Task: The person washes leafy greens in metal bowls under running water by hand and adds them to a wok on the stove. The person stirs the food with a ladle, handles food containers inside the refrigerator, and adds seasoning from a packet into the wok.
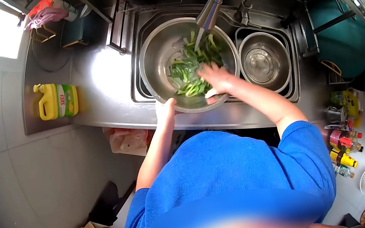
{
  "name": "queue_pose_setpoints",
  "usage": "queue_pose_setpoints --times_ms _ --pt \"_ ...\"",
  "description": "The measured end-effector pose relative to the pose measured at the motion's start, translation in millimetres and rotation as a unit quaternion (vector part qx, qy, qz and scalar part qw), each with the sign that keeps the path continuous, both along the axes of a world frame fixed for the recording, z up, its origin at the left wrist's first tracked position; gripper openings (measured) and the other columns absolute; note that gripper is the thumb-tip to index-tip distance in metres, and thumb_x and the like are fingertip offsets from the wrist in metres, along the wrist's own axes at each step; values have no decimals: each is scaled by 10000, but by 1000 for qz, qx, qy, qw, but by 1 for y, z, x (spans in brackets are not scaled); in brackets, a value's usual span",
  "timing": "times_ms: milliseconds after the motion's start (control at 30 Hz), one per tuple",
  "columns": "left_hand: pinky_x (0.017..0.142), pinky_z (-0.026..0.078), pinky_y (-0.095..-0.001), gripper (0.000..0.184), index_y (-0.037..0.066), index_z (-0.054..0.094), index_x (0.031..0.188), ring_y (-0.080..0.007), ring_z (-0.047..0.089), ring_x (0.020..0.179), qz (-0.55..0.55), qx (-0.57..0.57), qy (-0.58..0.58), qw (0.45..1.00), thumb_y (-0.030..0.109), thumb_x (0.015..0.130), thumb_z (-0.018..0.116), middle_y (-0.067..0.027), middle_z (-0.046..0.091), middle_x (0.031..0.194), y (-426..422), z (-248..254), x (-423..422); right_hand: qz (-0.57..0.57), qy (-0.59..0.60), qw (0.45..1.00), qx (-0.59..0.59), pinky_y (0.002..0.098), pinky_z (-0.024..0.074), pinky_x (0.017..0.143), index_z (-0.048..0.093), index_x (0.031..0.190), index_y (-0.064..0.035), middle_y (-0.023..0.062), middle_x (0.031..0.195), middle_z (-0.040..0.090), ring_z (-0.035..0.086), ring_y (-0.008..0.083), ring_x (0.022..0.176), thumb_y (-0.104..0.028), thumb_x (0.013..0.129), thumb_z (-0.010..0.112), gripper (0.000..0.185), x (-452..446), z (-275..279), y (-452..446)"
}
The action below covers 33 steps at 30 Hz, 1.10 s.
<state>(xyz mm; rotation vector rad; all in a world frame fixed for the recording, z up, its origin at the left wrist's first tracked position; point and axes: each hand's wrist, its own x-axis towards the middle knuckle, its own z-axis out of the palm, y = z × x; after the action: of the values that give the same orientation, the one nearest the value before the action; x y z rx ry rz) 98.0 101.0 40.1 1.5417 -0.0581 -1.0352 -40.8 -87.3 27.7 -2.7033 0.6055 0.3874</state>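
Note:
A large stainless steel basin (155, 66) sits over the left sink bowl and holds leafy greens (192, 72) in what looks like water. My left hand (166, 111) grips the basin's near left rim, its thumb on top. Inside the basin, my right hand (216, 78) rests against the greens with fingers stretched and apart, its thumb near the right front wall. The curved faucet (211, 10) reaches over the greens from behind. I cannot tell whether water runs from it.
A smaller steel bowl (264, 60) stands in the right sink bowl. On the left counter is a yellow pump jug (57, 101). Several bottles (343, 155) stand at the right, below a teal round board or lid (341, 36). A plastic bag (127, 141) hangs under the counter edge.

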Motion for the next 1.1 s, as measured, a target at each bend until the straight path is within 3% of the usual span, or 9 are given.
queue_pose_setpoints --times_ms 167,233,400,500,600,733,867,967,1100 --pt "592 538 -327 366 -43 504 1055 -215 606 729 -42 -17 -25 999 29 697 499 -115 576 884 2 -10 6 -26 -84 987 133 376 466 829 585 1069 -111 128 990 593 579 313 922 40 666 542 432 12 -16 -22" --pt "596 540 -323 362 -39 506 1056 -214 608 724 -29 -33 -18 999 23 699 496 -115 576 887 6 -14 6 -105 -111 958 243 357 436 911 544 1167 -84 156 1131 568 547 298 1053 26 684 509 496 17 4 -43" --pt "628 549 -336 359 -41 509 1058 -224 612 742 -18 -28 16 999 31 706 502 -119 577 900 8 -11 3 -120 -106 987 -10 455 345 1004 413 1322 -239 134 1412 279 376 371 1218 -176 730 664 645 26 38 -62" --pt "611 551 -344 365 -39 502 1067 -232 614 750 -31 -19 -48 998 31 709 498 -128 575 911 7 -20 2 -179 -79 980 -26 436 377 984 453 1283 -247 140 1397 281 355 377 1225 -262 702 709 634 48 8 -16" --pt "584 558 -353 383 -35 489 1087 -248 624 748 -28 -31 -19 999 19 707 495 -147 576 921 2 -9 3 -38 -117 992 -30 418 466 856 534 1148 -175 175 1270 441 492 361 1101 -163 772 598 381 54 -36 -3" --pt "577 569 -373 357 -42 488 1078 -243 622 738 -8 -41 51 998 28 728 494 -142 579 918 4 12 -1 -153 -15 986 57 409 467 796 539 1088 -144 174 1074 583 586 303 957 -96 722 567 369 61 -13 -42" --pt "572 567 -363 352 -46 487 1076 -241 620 743 -7 -26 48 999 31 732 498 -135 577 909 8 3 1 -104 -98 978 151 435 387 975 373 1329 -161 195 1362 359 414 354 1211 -230 768 606 612 36 15 -63" --pt "574 567 -359 369 -43 486 1088 -246 619 750 -7 -22 23 999 29 726 497 -133 576 907 8 3 1 -70 44 991 107 530 302 1029 282 1391 -262 187 1475 74 208 410 1316 -290 699 720 819 14 35 -24" --pt "578 571 -373 398 -39 471 1107 -259 619 745 -21 -7 4 1000 23 714 486 -148 568 918 0 5 0 22 87 992 90 476 410 941 342 1354 -208 191 1429 211 316 398 1257 -276 734 675 707 22 -29 -25"
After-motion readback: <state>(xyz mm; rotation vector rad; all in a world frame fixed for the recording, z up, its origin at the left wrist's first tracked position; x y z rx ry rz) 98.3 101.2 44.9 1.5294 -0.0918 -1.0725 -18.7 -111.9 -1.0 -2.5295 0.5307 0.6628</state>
